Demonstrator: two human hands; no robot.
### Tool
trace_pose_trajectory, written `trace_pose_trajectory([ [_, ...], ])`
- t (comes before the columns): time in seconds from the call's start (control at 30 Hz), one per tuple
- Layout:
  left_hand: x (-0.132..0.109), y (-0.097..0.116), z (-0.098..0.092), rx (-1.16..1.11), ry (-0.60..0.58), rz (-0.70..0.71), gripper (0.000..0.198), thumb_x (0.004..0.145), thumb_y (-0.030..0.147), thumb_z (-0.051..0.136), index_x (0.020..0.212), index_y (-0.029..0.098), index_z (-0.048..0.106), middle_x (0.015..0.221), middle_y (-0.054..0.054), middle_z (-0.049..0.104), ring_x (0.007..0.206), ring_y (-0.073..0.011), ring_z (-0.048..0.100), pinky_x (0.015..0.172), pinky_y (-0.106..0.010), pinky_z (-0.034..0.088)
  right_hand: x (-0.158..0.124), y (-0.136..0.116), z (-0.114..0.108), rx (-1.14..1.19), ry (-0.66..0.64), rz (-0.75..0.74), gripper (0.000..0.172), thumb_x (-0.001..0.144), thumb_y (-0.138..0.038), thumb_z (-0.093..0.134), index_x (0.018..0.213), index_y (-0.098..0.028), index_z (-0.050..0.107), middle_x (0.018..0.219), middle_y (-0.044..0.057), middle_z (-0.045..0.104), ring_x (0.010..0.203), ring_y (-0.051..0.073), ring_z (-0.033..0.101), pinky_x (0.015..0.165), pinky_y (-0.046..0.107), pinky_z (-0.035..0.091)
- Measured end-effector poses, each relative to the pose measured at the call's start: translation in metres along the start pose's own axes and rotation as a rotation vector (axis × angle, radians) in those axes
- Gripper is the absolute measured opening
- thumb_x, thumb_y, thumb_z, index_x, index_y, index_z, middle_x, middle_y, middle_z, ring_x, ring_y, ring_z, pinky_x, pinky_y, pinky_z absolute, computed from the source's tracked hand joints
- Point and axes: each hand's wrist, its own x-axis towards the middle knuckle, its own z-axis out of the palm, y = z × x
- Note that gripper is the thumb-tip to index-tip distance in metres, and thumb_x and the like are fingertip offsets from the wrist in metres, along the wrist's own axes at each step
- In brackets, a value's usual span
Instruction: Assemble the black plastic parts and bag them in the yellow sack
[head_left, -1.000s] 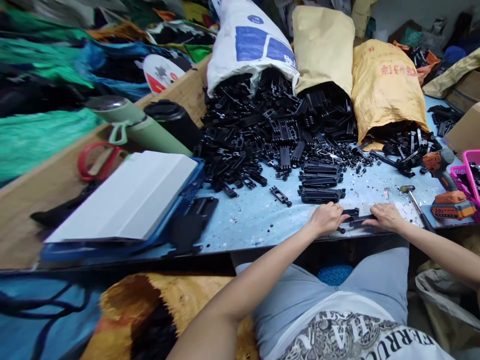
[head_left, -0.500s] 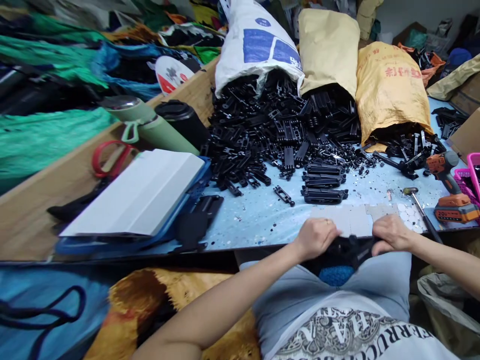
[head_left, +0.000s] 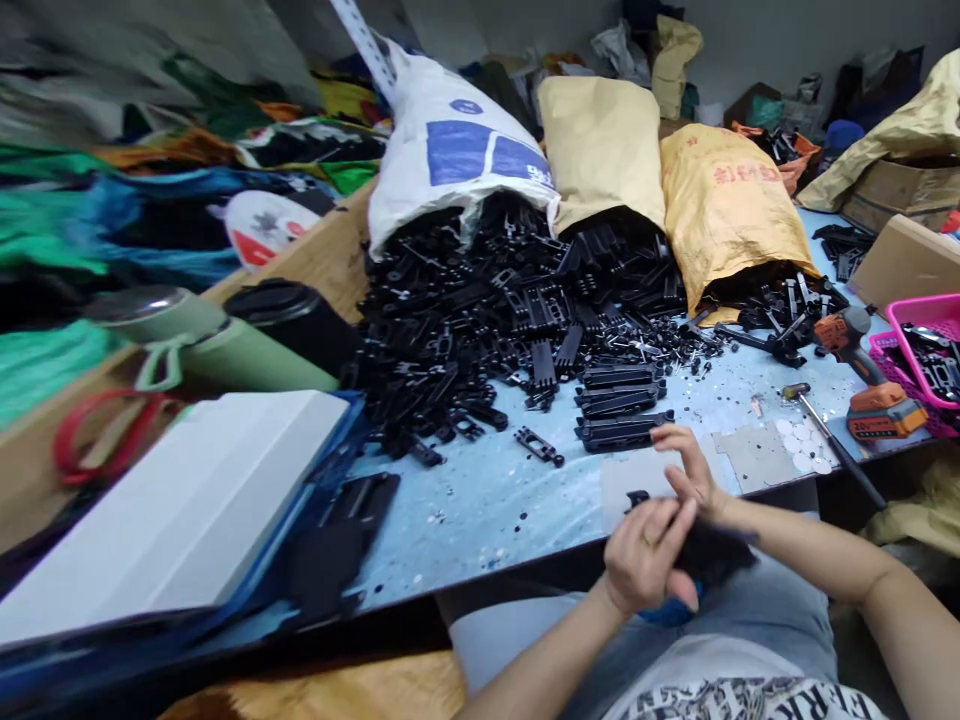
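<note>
Of the writing here, "20V" reads plainly on the orange battery [head_left: 885, 410] of the drill [head_left: 862, 360], which stands at the right of the bench [head_left: 442, 530]; large dark letters beginning "FER" cross the wearer's shirt [head_left: 739, 700] at the near edge; the white sack [head_left: 465, 150] at the far side carries blue blocks and a small emblem, its lettering too soft to read; the yellow sack [head_left: 731, 200] bears a line of red characters that I cannot make out; the tan sack [head_left: 604, 150] stands between those two. As for the grip, the left hand [head_left: 649, 556], with a ring on one finger, has its fingers curled closely over a dark, blurred black part [head_left: 720, 555], its thumb reaching out on the near side; the right hand [head_left: 694, 470] is just beyond it, its grip half open with bent fingers spread, and whether it touches the part cannot be told. The part is at the near edge of the bench, partly above the wearer's lap; a stack of long black pieces [head_left: 621, 405] lies just beyond the hands; a heap of black components [head_left: 480, 320] spreads from the sacks; to the right lies a hammer [head_left: 829, 437], near some white discs [head_left: 804, 445].
</note>
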Motion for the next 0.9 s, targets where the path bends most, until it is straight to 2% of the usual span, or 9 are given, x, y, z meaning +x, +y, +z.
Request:
trace_pose_trajectory([
  [0.07, 0.004, -0.024, 0.007, 0.124, -0.083, 0.018, 0.071, 0.084, 0.068, 0.022, 0.109, 0.016, 0.065, 0.093, -0.015, 0.067, 0.089, -0.0240, 0.063, 0.077, -0.035, 0.050, 0.030, 0.024, -0.019, -0.163, -0.020, 0.084, 0.038, 0.092, -0.047, 0.029, 0.092, -0.020, 0.055, 0.108, 0.012, 0.055, 0.108, 0.021, 0.050, 0.095, 0.041, 0.039],
  [0.17, 0.007, -0.047, 0.014, 0.295, -0.247, -0.102, 0.047, 0.086, 0.048, 0.047, 0.118, 0.016, 0.060, 0.106, -0.018, 0.064, 0.101, -0.0288, 0.059, 0.086, -0.042, 0.047, 0.062, 0.049, -0.031, -0.435, -0.047, 0.186, 0.036, 0.091, -0.046, 0.037, 0.094, -0.018, 0.060, 0.114, 0.013, 0.054, 0.113, 0.022, 0.047, 0.099, 0.042, 0.036],
  [0.27, 0.008, -0.055, 0.020, 0.387, -0.287, -0.169, 0.035, 0.087, 0.027, 0.049, 0.119, 0.016, 0.059, 0.117, -0.020, 0.059, 0.113, -0.0327, 0.052, 0.092, -0.048, 0.042, 0.074, 0.056, -0.010, -0.634, -0.325, 0.072, 0.052, 0.079, -0.058, 0.055, 0.117, -0.022, 0.056, 0.138, 0.012, 0.039, 0.130, 0.030, 0.030, 0.104, 0.049, 0.028],
  [0.37, 0.010, -0.064, 0.024, 0.412, -0.288, -0.207, 0.031, 0.087, 0.023, 0.047, 0.113, 0.018, 0.063, 0.111, -0.019, 0.061, 0.103, -0.0315, 0.056, 0.081, -0.045, 0.045, 0.078, 0.057, 0.024, -0.768, -0.521, -0.041, 0.069, 0.075, -0.065, 0.054, 0.132, -0.025, 0.045, 0.150, 0.011, 0.020, 0.137, 0.036, 0.013, 0.105, 0.059, 0.017],
  [0.5, 0.018, -0.080, 0.025, 0.427, -0.306, -0.258, 0.031, 0.087, 0.030, 0.049, 0.114, 0.022, 0.062, 0.107, -0.018, 0.061, 0.094, -0.0304, 0.056, 0.073, -0.042, 0.044, 0.100, 0.066, 0.037, -0.791, -0.662, -0.168, 0.058, 0.085, -0.059, 0.044, 0.133, -0.027, 0.043, 0.148, 0.010, 0.029, 0.137, 0.028, 0.020, 0.108, 0.057, 0.010],
  [0.57, 0.020, -0.086, 0.024, 0.424, -0.315, -0.261, 0.032, 0.086, 0.031, 0.051, 0.115, 0.023, 0.062, 0.105, -0.018, 0.061, 0.095, -0.0303, 0.055, 0.074, -0.042, 0.043, 0.121, 0.073, 0.027, -0.776, -0.638, -0.172, 0.052, 0.089, -0.056, 0.040, 0.132, -0.027, 0.044, 0.145, 0.008, 0.034, 0.136, 0.025, 0.024, 0.109, 0.052, 0.015],
  [0.63, 0.020, -0.089, 0.023, 0.413, -0.322, -0.257, 0.034, 0.085, 0.032, 0.054, 0.117, 0.024, 0.061, 0.105, -0.016, 0.061, 0.096, -0.0298, 0.054, 0.075, -0.041, 0.042, 0.148, 0.083, 0.011, -0.800, -0.533, -0.136, 0.050, 0.090, -0.054, 0.038, 0.129, -0.024, 0.048, 0.142, 0.009, 0.038, 0.134, 0.024, 0.027, 0.109, 0.046, 0.020],
  [0.73, 0.020, -0.089, 0.021, 0.398, -0.324, -0.262, 0.034, 0.085, 0.032, 0.053, 0.118, 0.026, 0.060, 0.106, -0.015, 0.061, 0.098, -0.0294, 0.053, 0.077, -0.041, 0.041, 0.190, 0.100, -0.015, -0.903, -0.398, -0.002, 0.051, 0.092, -0.050, 0.037, 0.125, -0.014, 0.051, 0.135, 0.015, 0.043, 0.128, 0.024, 0.033, 0.106, 0.041, 0.026],
  [0.9, 0.016, -0.085, 0.012, 0.371, -0.299, -0.268, 0.034, 0.086, 0.032, 0.052, 0.117, 0.021, 0.060, 0.105, -0.016, 0.061, 0.099, -0.0299, 0.054, 0.080, -0.044, 0.040, 0.241, 0.129, -0.032, -1.067, -0.408, 0.220, 0.049, 0.091, -0.046, 0.044, 0.126, -0.012, 0.048, 0.129, 0.017, 0.044, 0.119, 0.025, 0.037, 0.098, 0.039, 0.035],
])
